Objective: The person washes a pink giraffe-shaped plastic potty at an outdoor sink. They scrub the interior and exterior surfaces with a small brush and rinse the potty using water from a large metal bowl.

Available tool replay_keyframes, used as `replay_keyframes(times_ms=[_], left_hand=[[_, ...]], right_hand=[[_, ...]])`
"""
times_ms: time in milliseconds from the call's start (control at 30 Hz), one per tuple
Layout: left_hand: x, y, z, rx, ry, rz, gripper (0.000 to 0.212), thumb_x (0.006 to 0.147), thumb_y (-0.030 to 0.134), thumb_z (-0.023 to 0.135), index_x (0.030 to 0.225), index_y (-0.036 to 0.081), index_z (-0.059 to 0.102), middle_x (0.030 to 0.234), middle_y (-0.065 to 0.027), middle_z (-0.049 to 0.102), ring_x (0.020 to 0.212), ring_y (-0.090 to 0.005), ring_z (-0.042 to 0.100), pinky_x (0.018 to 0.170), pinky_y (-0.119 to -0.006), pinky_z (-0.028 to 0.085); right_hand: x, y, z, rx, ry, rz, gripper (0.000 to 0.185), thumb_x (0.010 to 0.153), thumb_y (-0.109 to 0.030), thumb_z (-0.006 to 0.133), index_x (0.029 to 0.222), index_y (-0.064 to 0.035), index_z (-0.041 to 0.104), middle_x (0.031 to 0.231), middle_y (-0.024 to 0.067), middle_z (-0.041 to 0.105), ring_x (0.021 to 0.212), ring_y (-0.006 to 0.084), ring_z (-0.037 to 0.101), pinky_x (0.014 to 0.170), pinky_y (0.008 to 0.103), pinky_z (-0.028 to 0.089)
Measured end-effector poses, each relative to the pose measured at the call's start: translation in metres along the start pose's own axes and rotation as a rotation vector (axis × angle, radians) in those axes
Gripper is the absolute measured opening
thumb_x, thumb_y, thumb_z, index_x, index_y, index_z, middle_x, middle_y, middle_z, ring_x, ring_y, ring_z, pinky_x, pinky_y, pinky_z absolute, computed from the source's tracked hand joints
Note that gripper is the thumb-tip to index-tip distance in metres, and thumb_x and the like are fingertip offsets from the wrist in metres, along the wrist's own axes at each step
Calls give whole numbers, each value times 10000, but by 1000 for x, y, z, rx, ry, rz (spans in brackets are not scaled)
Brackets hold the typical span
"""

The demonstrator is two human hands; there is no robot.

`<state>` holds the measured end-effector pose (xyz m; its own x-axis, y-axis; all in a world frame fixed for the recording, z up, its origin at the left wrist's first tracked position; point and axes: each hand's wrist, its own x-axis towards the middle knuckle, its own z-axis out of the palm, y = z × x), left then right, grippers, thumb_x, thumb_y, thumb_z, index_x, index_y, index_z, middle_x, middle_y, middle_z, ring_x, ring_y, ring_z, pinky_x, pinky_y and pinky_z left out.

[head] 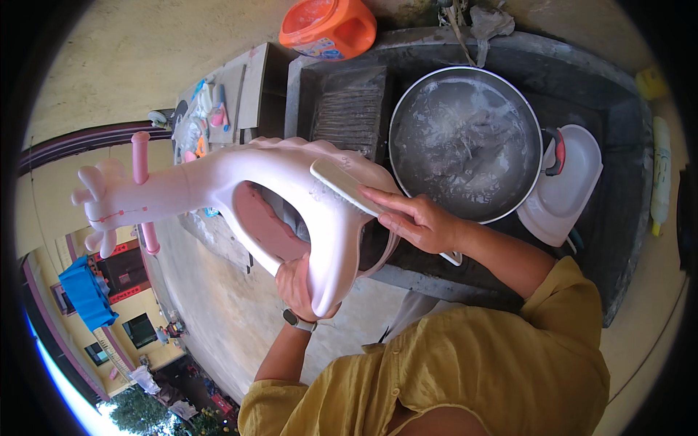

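A pink-and-white plastic child's seat [332, 231] shaped like a long-necked animal is held tilted at the near edge of a concrete sink [293, 98]. Pink handle bars stick out on both sides of its head. My left hand [297, 286] grips the seat's lower rim by the large opening, fingers partly hidden behind it. In my right hand [422, 223] is a pale scrubbing brush [346, 188], bristles against the seat's upper side, with a little foam there. Beside that hand, a large round pan [402, 128] in the sink holds cloudy, sudsy water and a submerged greyish mass.
A white plastic bowl-shaped insert [570, 174] lies in the sink by the pan's red-and-black handle [557, 152]. Ridged washboard concrete [349, 111] fills the sink's left end. An orange plastic tub [357, 27] stands behind it. Small items crowd a side ledge [251, 92]. A bottle [660, 169] is at right.
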<state>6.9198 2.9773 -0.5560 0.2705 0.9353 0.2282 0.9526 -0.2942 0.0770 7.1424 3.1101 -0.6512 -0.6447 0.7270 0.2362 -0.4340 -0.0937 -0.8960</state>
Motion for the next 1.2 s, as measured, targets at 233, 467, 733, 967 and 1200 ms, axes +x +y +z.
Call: replay_keyframes(times_ms=[233, 467, 733, 967, 1200], left_hand=[[-2, 3, -4, 16, -45, 11, 666, 581, 297, 612, 1128, -65, 493, 868, -182, 571, 743, -335, 551, 701, -422, 401], [1, 6, -1, 2, -38, 16, 674, 594, 284, 617, 1162, -51, 477, 894, -174, 569, 769, -330, 542, 713, -430, 393], [-5, -1, -6, 18, -107, 15, 736, 576, 320, 577, 1193, -63, 460, 960, -208, 565, 827, -377, 538, 761, -454, 394], [32, 2, -16, -85, -216, 103, 809, 521, 272, 672, 1232, -36, 440, 988, -177, 559, 836, -341, 541, 759, -437, 395], [15, -46, -58, -118, -497, 319, 741, 608, 210, 716, 1249, 3, 406, 1074, -188, 549, 955, -344, 542, 904, -462, 392]], right_hand=[[9, 18, -40, -75, 43, 212, 421, 933, -181, 468, 1332, -65, 399, 1301, 135, 486, 1161, 172, 477, 956, 282, 374], [-29, 83, -36, -247, 193, 34, 413, 907, -169, 513, 1313, -137, 442, 1159, 199, 568, 1048, 286, 576, 886, 324, 436], [-6, 59, -37, 177, 302, 624, 861, 731, -369, 728, 1391, -41, 283, 795, 42, 597, 506, 76, 430, 453, 242, 374], [-14, 133, -6, 206, 548, 480, 788, 777, -212, 695, 1375, 39, 247, 1127, 157, 558, 848, 158, 570, 670, 264, 483], [-60, 112, 25, 163, 357, 389, 818, 746, -156, 717, 1362, 67, 227, 1310, 206, 429, 1167, 221, 458, 964, 304, 373]])
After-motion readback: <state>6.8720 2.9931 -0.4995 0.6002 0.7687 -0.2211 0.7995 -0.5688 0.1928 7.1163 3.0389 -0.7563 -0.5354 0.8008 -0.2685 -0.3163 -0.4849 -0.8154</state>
